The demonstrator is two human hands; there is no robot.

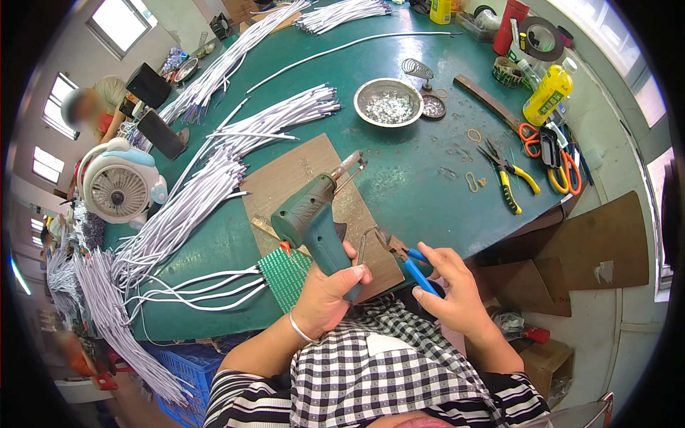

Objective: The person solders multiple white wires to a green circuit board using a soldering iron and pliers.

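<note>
My left hand (330, 291) is wrapped round the handle of a dark green soldering gun (305, 210), whose metal tip points up and away over a brown board (300, 167). In my right hand (458, 294) are blue-handled pliers (421, 277). Their jaws are beside a thin bent metal piece (363, 246); whether they grip it, I cannot tell. Left of the gun's handle lies a green circuit board panel (284, 279) with small pads in rows. Several white cables (221, 284) run from its left edge.
Bundles of white cables (193, 192) cover the table's left side, near a fan (120, 187). A metal bowl (388, 103) of silvery bits stands at the back. Yellow-handled pliers (508, 178), orange-handled scissors (571, 175) and a yellow bottle (549, 94) lie or stand right. Another person (107, 107) sits far left.
</note>
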